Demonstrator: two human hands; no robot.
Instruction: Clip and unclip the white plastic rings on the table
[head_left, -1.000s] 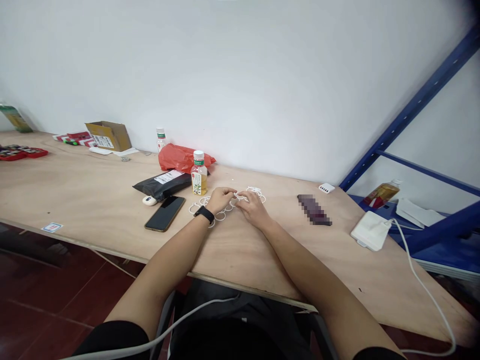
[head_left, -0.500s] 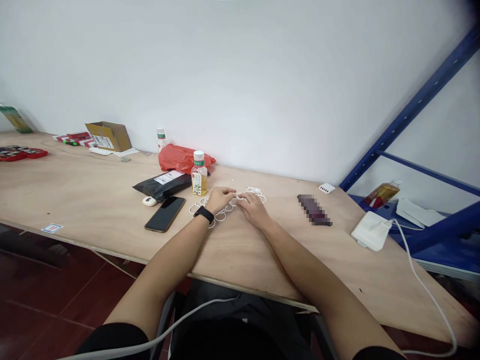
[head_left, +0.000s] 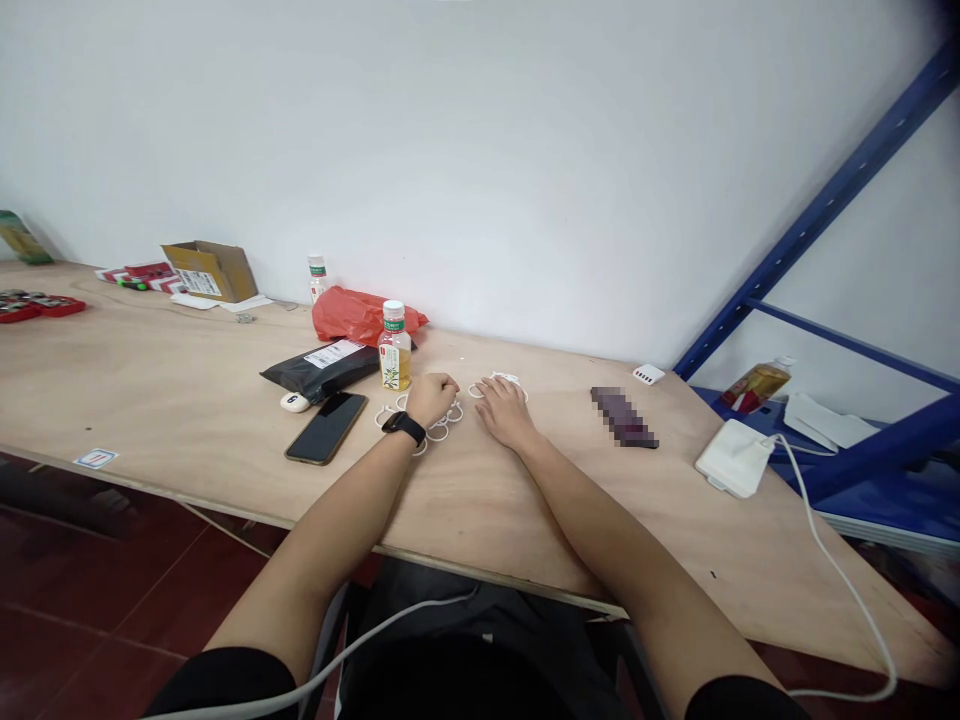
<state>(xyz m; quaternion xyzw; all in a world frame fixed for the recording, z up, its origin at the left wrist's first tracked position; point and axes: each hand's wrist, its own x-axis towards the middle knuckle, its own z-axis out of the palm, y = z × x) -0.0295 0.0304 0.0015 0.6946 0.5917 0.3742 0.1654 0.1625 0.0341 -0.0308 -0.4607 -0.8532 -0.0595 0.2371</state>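
White rings [head_left: 438,440], thin, several, a cluster on the plywood tabletop [head_left: 487,520], under and just beside the left hand; whether linked, too small to tell. Second pile of white rings [head_left: 514,378], partly covered by the right hand.

Left hand [head_left: 433,400]: fingers curled inward, nearly closed; whether a ring is held in them, cannot tell. Black wristwatch [head_left: 405,428] on its wrist.

Right hand [head_left: 506,410]: palm down, fingers extended and slightly parted over the second pile; contact under the fingertips unclear.

Tea bottle [head_left: 394,350], white cap, green-banded label, amber contents, upright, just beyond the left hand. Smartphone [head_left: 326,428], dark screen upward, left of the rings. White rounded case [head_left: 295,402], near the phone's far end. Black mailing bag [head_left: 322,370], labelled, lying behind. Red plastic bag [head_left: 349,315], crumpled, near the wall. Second bottle [head_left: 317,275], partly hidden by it.

To the right: blurred dark object [head_left: 625,417]; white multi-port charger [head_left: 649,374]; white power adapter [head_left: 735,458], cable attached.

Far left: cardboard box [head_left: 225,275], flap raised.
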